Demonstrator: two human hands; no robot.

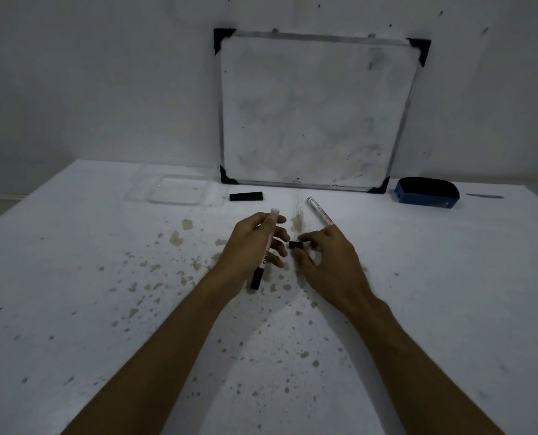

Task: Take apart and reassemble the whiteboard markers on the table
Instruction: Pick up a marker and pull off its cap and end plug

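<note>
My left hand (251, 246) grips a white marker body (269, 238) that stands nearly upright, its black end (256, 279) pointing down at the table and its open white end up. Just to its right, my right hand (327, 255) pinches a small black end plug (295, 245) between thumb and fingers. A second white marker barrel (319, 211) lies on the table beyond my right hand, its near end hidden by my fingers. Two black caps (246, 196) lie side by side farther back.
A framed whiteboard (311, 111) leans on the wall at the back of the stained white table (104, 293). A clear plastic tray (176, 191) lies at the back left. A blue eraser (427, 193) sits at the back right.
</note>
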